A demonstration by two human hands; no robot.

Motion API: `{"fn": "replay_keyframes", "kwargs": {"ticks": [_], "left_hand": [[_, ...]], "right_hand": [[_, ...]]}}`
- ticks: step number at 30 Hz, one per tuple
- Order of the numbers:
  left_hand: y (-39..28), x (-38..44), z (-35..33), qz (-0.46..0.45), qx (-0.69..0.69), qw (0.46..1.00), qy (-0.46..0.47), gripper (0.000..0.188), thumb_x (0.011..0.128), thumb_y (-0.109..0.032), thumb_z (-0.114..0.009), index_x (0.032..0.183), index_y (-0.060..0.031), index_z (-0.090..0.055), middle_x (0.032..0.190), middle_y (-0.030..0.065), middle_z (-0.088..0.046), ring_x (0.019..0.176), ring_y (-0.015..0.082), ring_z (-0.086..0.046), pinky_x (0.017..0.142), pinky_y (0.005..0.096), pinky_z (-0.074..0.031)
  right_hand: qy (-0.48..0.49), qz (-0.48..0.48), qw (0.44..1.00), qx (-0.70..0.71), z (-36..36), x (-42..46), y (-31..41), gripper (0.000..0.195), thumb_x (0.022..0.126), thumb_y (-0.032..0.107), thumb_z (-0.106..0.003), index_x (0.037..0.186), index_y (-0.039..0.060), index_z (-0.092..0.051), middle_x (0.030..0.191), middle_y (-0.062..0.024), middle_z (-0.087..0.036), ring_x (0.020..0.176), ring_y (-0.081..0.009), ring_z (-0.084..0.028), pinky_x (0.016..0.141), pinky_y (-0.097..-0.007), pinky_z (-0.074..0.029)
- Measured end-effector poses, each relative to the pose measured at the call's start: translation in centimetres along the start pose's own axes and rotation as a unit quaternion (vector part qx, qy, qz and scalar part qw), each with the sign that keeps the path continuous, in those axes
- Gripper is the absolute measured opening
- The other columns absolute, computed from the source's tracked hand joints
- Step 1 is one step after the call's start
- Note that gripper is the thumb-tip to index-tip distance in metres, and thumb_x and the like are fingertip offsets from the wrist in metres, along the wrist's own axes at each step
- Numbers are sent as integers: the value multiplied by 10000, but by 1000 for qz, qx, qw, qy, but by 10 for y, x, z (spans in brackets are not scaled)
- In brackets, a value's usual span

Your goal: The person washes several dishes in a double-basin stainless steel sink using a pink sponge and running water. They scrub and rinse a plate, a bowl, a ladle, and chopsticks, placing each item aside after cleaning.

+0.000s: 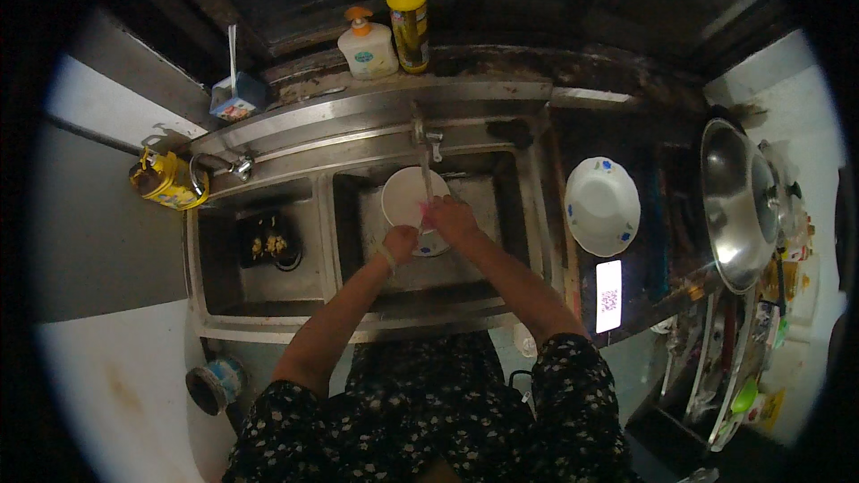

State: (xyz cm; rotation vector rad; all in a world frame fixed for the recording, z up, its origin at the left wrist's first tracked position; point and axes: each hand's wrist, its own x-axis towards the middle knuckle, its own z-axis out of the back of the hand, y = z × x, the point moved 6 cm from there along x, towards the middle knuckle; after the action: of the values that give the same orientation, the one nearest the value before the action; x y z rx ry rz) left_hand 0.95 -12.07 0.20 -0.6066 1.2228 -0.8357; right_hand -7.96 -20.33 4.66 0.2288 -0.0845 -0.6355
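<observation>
Over the right sink basin, my left hand (401, 243) grips the near rim of a white bowl (402, 193). My right hand (454, 220) is closed around a small pink cloth or sponge (425, 213) at the bowl's right side; my fingers partly hide it. Above the bowl is the metal tap (433, 139), from which a narrow greyish line comes down to my right hand; spout or water, I cannot tell. A white dish with blue decoration (427, 251) lies under the bowl, mostly covered.
Food scraps (272, 245) lie in a dark container in the left basin (305, 288). A flower-patterned plate (602, 204), a lit phone (609, 295) and a large metal wok or lid (728, 208) are at right. A pump bottle (369, 50) and yellow-capped bottle (411, 27) stand behind.
</observation>
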Motion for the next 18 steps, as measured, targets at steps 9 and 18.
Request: {"fn": "replay_keyframes", "kwargs": {"ticks": [9, 18], "left_hand": [[-4, -15, 14, 90, -243, 966, 17, 274, 819, -242, -385, 749, -24, -536, 533, 13, -418, 423, 133, -388, 353, 255, -312], [-3, -27, -43, 273, -744, 541, 281, 314, 820, -308, -374, 553, -148, -336, 478, -38, -242, 382, 79, -224, 348, 203, -207]], "right_hand": [[-91, -122, 983, 105, -3, 1, -60, 153, 712, 150, -538, 858, 114, -572, 815, -34, -551, 758, -174, -545, 603, -303, -465], [-177, -248, 701, 644, -1, -30, -65, 167, 769, 146, -557, 912, 59, -555, 861, -35, -566, 786, -116, -524, 681, -249, -433]]}}
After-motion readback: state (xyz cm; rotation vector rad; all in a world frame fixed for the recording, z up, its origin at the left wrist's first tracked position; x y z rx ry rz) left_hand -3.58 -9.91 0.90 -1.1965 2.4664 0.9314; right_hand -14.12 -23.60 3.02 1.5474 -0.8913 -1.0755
